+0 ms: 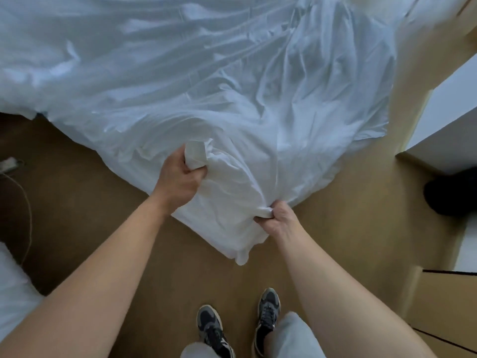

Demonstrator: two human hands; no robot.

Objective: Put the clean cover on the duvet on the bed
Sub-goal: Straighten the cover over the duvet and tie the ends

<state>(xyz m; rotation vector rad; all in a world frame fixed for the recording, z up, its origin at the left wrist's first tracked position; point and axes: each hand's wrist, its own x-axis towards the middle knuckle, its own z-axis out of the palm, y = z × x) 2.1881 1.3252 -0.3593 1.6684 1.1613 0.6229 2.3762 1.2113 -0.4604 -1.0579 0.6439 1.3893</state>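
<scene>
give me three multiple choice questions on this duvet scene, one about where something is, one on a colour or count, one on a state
1. Where does the gathered corner of the cover hang?
A. Over the floor, off the bed
B. On a chair
C. Inside a box

2. How many shoes show at the bottom edge?
A. None
B. Two
C. Four

3. What are the hands doing?
A. Both lie open and flat
B. Only one touches the cloth
C. Both are closed on bunched cloth

Answers:
1. A, the white corner droops past the bed edge above the brown floor.
2. B, one dark trainer sits beside the other.
3. C, the left hand grips a fold and the right hand pinches another.
</scene>
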